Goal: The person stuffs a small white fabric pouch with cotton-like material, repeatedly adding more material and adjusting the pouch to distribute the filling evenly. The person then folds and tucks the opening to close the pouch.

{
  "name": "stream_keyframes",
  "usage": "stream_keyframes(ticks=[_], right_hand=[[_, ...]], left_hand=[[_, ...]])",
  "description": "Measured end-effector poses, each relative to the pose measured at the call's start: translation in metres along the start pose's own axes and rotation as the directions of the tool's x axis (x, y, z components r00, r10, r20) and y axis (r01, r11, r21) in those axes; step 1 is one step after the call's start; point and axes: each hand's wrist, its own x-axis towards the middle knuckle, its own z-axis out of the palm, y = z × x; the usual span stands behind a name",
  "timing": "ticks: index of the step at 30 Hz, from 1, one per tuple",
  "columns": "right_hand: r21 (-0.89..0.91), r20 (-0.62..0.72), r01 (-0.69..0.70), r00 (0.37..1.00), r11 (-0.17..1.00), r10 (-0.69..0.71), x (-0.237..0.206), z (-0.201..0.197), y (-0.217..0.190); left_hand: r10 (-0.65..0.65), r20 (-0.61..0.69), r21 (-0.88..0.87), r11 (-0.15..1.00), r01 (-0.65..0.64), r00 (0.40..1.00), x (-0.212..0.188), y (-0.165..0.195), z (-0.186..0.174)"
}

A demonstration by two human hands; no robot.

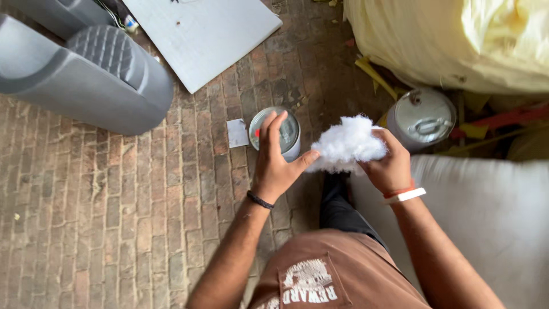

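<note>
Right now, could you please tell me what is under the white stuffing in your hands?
Below the stuffing lie brick floor and a dark trouser leg. The right hand grips it; the left hand touches its edge. Whatever the clump covers is hidden.

Fluffy white stuffing clump [349,144], loose and airy, mid-air above brick floor

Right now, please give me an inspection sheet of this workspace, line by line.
Surface: brick floor, worn, some small debris.
Job's things: white fibre tuft; white cushion beside the person.
Clutter: round tin, paper scrap, lidded metal pot, grey board.
Hands: right hand grips the tuft; left hand open, thumb touching it.
Cables: thin wires at top left.
Surroundings: grey moulded parts, yellow sack.
</note>
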Motion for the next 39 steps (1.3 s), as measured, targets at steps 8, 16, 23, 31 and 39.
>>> stream_keyframes(ticks=[8,16,23,31,39], right_hand=[[0.254,0.464,0.03,0.873,0.967,-0.149,0.232,0.001,-0.013],[0.404,0.487,-0.347,0.865,0.846,0.122,0.445,0.008,0.01],[0.309,0.622,-0.148,0.779,0.939,-0.082,0.642,0.108,0.017],[0.275,0.451,-0.077,0.891,0.958,-0.057,0.903,0.197,0.018],[0.359,0.416,-0.306,0.898,0.882,0.142,1.15,0.29,0.071]], left_hand=[[-0.203,0.162,-0.166,0.959,0.23,0.966,0.204,-0.044,0.107],[-0.524,0.003,-0.107,0.847,0.521,0.852,0.333,-0.211,0.086],[-0.466,0.102,-0.36,0.807,0.469,0.879,0.5,-0.332,0.165],[-0.557,0.213,-0.393,0.704,0.592,0.803,0.751,-0.425,0.129],[-0.02,0.018,-0.032,0.999,0.02,1.0,0.958,-0.535,0.145]])
